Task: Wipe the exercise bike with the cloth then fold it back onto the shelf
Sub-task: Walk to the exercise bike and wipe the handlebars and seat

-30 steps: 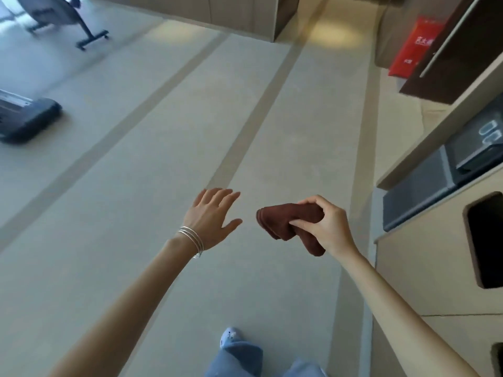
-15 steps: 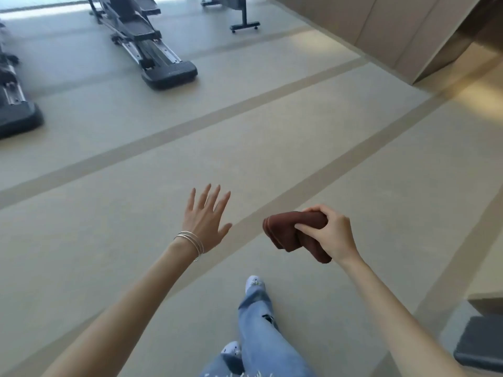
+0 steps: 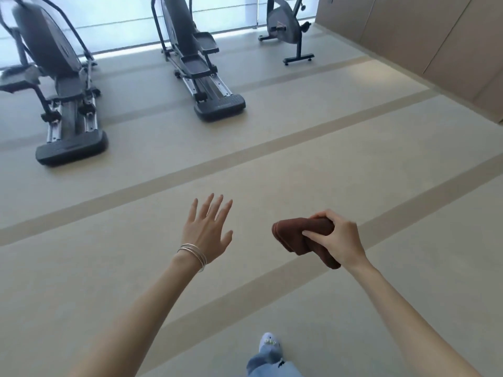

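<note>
My right hand (image 3: 336, 238) grips a folded dark red cloth (image 3: 296, 238) in mid-air, right of centre. Beside it, my left hand (image 3: 208, 227) is held out flat with its fingers spread, holding nothing; thin silver bangles circle its wrist. The grey exercise bike (image 3: 283, 25) stands far off at the top right by the window, its upper part cut off by the frame. No shelf is in view.
Two grey elliptical trainers (image 3: 62, 93) (image 3: 198, 66) stand along the window at the left and centre. Beige wall panels (image 3: 424, 39) run down the right side. Pale floor with darker stripes (image 3: 245, 159) lies between me and the machines. My foot (image 3: 269, 345) is at the bottom.
The view has swung left and up, away from the shelf unit toward the machines; the exercise bike has come into sight. The hands keep their pose, cloth still in the right hand.
</note>
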{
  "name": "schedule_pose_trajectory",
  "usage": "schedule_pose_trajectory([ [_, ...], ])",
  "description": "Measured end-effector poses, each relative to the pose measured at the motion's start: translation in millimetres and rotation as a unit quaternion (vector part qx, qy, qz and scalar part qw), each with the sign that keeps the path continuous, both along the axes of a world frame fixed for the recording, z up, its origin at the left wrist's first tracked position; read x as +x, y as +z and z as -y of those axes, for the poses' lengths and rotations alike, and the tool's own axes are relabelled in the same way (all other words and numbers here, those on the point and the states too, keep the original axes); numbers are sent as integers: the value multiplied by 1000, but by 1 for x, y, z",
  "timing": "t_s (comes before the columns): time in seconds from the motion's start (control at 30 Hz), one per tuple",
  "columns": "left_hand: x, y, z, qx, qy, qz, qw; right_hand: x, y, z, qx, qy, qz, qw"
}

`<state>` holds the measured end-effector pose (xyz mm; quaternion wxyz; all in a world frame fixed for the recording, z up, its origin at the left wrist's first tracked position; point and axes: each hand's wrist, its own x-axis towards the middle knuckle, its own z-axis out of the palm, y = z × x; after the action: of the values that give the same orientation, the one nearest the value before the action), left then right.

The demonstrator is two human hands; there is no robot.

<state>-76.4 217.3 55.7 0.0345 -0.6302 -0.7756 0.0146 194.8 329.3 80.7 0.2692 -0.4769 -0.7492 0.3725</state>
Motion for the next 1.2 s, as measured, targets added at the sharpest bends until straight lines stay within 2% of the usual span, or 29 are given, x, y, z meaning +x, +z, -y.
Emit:
schedule_pose_trajectory([
  [0.4, -39, -51, -101, -95, 34, 53, 993, -61, -27, -114, -32, 49, 49, 997],
  [0.83, -153, -50, -304, -74, -1, 67, 995, -216, -31, -265, -30, 8, 90, 995],
  [1.1, -197, -86, -358, -192, 6, 96, 977, -272, -52, -330, -61, 18, 88, 994],
  [1.2, -213, -91, -397, -198, 11, 107, 974, -286, -58, -370, -69, 37, 107, 991],
])
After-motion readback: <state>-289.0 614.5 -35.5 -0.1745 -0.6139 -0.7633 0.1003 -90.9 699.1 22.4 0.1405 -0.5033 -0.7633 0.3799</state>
